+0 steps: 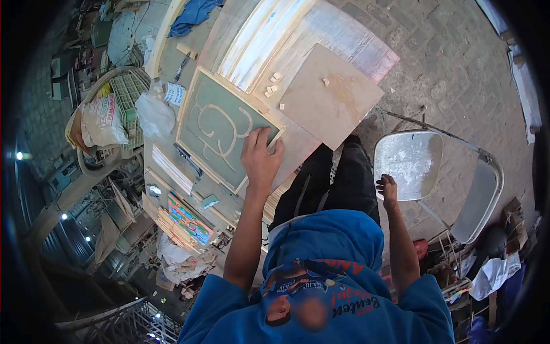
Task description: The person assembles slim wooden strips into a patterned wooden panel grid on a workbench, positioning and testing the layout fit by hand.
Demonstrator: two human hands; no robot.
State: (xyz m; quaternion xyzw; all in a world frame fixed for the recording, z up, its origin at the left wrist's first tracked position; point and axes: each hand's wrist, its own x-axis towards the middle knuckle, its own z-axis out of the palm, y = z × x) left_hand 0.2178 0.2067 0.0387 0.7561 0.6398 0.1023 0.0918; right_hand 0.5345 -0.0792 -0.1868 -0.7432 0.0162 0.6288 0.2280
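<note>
My left hand (261,157) is over the near right corner of a wooden-framed green board (215,106), fingers bent down to its surface and thumb apart. Whatever lies under these fingers is hidden. Thin pale curved strips (204,123) form a scroll-like pattern on the green face. Off to the right, my right hand (388,188) hangs beside the white seat of a metal chair (409,163). Its fingers are curled in, and I cannot make out whether something small is inside.
A square brown board (329,94) overhangs the table's near edge, with small wooden blocks (271,89) beside it. Pliers (183,66), a plastic bag (154,112) and a colourful panel (190,218) lie around the framed board. A green crate (127,106) stands left.
</note>
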